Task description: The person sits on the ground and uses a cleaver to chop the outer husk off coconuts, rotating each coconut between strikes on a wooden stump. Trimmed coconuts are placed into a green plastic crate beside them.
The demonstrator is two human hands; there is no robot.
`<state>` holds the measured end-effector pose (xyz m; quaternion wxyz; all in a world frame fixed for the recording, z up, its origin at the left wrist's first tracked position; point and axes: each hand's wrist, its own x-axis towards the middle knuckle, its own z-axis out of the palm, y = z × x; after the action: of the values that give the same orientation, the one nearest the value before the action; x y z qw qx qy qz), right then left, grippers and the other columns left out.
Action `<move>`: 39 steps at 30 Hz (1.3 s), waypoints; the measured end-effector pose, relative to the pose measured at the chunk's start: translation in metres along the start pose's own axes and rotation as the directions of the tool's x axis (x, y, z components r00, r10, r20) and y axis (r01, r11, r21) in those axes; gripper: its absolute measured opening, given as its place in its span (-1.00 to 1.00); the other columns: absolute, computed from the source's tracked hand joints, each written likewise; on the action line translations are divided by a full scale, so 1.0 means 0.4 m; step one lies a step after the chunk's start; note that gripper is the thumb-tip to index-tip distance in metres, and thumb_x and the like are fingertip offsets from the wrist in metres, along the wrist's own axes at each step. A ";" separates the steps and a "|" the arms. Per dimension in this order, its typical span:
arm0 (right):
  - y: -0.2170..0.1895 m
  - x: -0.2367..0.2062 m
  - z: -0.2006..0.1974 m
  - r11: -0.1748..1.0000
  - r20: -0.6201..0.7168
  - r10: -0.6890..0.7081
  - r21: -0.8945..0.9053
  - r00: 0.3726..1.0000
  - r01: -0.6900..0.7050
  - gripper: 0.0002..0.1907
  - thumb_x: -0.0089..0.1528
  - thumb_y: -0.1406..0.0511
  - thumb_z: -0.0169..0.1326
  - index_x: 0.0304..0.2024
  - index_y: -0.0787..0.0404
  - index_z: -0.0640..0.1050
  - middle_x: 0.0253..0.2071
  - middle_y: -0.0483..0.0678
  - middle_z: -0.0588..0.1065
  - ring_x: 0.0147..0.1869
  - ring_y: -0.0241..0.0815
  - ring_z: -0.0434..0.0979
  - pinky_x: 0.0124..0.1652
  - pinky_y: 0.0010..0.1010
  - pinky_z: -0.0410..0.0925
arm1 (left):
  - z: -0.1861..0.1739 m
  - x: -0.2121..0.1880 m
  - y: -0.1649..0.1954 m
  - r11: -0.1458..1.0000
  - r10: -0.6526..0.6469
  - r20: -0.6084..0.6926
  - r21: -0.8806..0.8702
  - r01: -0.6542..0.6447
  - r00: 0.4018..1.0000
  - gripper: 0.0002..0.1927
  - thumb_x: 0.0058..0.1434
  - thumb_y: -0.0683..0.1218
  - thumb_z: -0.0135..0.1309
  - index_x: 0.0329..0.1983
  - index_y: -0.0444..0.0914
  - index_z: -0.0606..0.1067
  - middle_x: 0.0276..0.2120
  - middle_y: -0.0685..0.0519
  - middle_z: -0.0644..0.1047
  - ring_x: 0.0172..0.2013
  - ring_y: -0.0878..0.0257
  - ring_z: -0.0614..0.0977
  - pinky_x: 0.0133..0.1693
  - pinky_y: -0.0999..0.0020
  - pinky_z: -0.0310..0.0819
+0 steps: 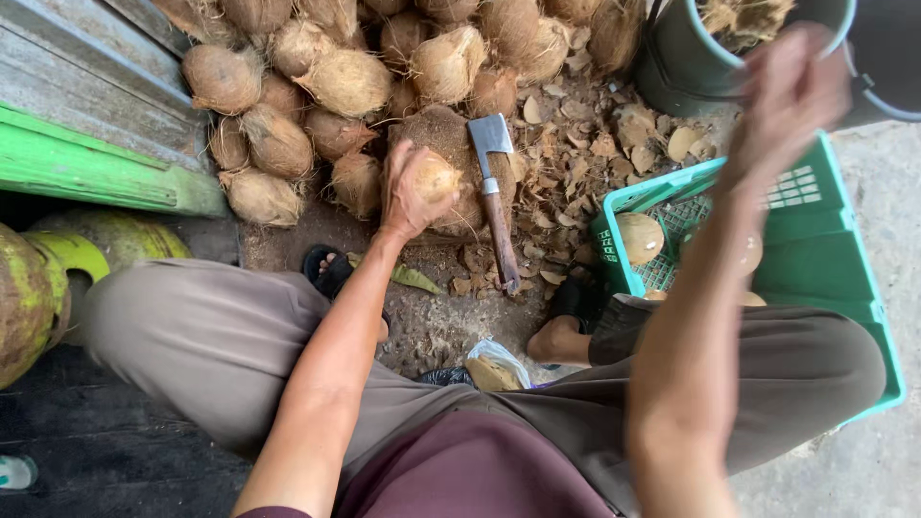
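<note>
My left hand [408, 192] grips a small husked coconut [436, 177] and holds it on a round wooden chopping block [451, 134]. A cleaver [494, 192] with a wooden handle lies stuck on the block, right beside that hand. My right hand [787, 96] is raised and blurred over the rim of a grey bucket [686, 58], fingers apart, nothing visible in it. I sit with my knees spread and my sandalled feet by the block.
A pile of brown husked coconuts [288, 86] lies behind the block. Shell chips [585, 153] litter the ground. A green plastic crate [815, 259] at my right holds peeled coconuts [640, 237]. A green board [86, 168] and a yellow-green gas cylinder [38, 288] stand at left.
</note>
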<state>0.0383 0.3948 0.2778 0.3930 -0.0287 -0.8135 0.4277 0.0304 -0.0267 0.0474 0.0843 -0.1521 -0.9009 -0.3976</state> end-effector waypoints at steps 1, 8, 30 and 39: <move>-0.025 -0.111 0.070 0.993 0.054 0.114 -0.022 0.992 -0.113 -0.73 0.47 0.18 0.13 -0.11 0.29 0.53 -0.37 0.00 0.46 -0.38 -0.22 0.40 -0.37 -0.44 0.28 | 0.011 0.005 -0.016 0.992 -0.107 -0.015 -0.072 0.106 0.994 -0.11 0.07 0.33 0.29 0.35 -0.20 0.32 0.41 -0.20 0.18 0.38 -0.06 0.31 0.37 -0.15 0.22; -0.010 -0.751 0.394 0.838 0.437 0.457 -0.504 0.775 -0.211 -0.44 0.15 0.18 0.33 0.10 0.18 0.38 -0.23 0.11 0.46 -0.30 -0.11 0.45 -0.37 -0.34 0.36 | 0.058 0.009 -0.073 0.835 -0.491 -0.125 -0.348 0.426 0.862 -0.07 0.16 0.36 0.13 0.43 -0.22 0.18 0.47 -0.24 0.02 0.46 -0.14 0.12 0.33 -0.23 0.13; -0.282 -0.567 0.312 0.621 0.559 0.654 -0.013 0.509 -0.784 -0.75 0.40 0.16 -0.04 -0.06 0.19 0.34 -0.55 -0.16 0.33 -0.60 -0.37 0.31 -0.63 -0.47 0.26 | 0.118 0.084 -0.093 0.814 -0.530 -0.072 -0.323 0.483 0.845 -0.46 0.23 0.30 0.11 0.03 -0.15 0.36 0.02 -0.02 0.47 0.07 0.11 0.50 0.09 0.01 0.37; -0.199 -0.625 0.371 0.633 0.668 0.608 -0.081 0.429 -0.770 -0.73 0.41 0.10 0.00 -0.21 0.14 0.35 -0.54 -0.17 0.33 -0.61 -0.38 0.31 -0.64 -0.42 0.33 | 0.072 0.088 -0.126 0.675 -0.550 0.054 -0.558 0.482 0.833 -0.55 0.29 0.28 -0.12 -0.17 -0.15 0.48 -0.22 0.06 0.65 -0.18 0.20 0.67 -0.17 0.15 0.55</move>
<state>0.1352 0.1486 0.1331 -0.1208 -0.1665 -0.7520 0.6263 -0.0209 -0.0301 0.0027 -0.0258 0.1149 -0.7466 -0.6548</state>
